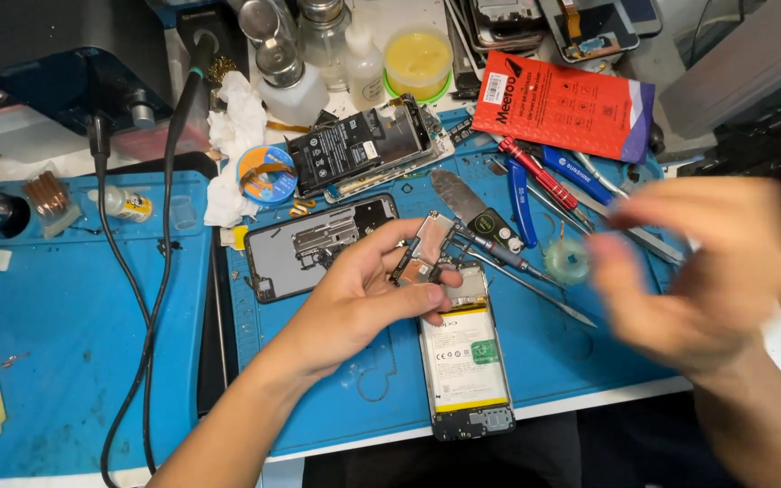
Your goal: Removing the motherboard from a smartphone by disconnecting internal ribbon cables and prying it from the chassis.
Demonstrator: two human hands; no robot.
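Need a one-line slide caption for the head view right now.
Left hand holds a small circuit board over an opened phone on a blue repair mat; right hand blurred.

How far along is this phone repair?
Done: the phone lies opened on the blue mat, its battery exposed, and a separated back cover lies beside it. In hand: the left hand holds a small circuit board above the phone; the right hand is blurred, apparently empty. Left: the board is not seated, and the cover is off.
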